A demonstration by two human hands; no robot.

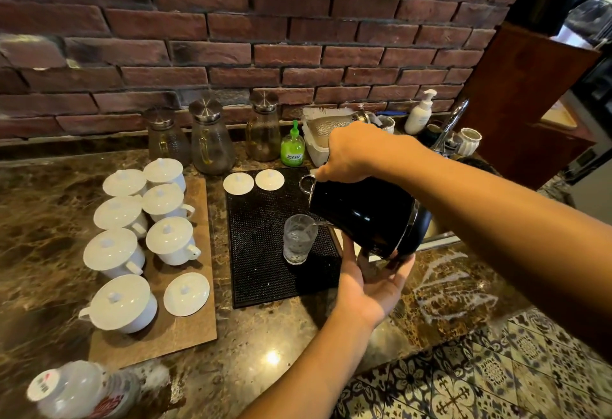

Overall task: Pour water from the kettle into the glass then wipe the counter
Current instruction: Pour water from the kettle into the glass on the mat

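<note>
Black kettle [364, 216] tipped steeply, spout down toward 9 o'clock, directly over rim of glass [299, 239]. Thin stream of water entering glass; glass partly filled, upright on black mat [261, 253], at mat's 3 o'clock edge. Right hand [357, 153] clamped on kettle handle at 12 o'clock of the body. Left hand [371, 282] open, palm up, cupped under kettle base at 6 o'clock. Marble counter [281, 345] beneath; white streaks on it at 4 o'clock of kettle.
</note>
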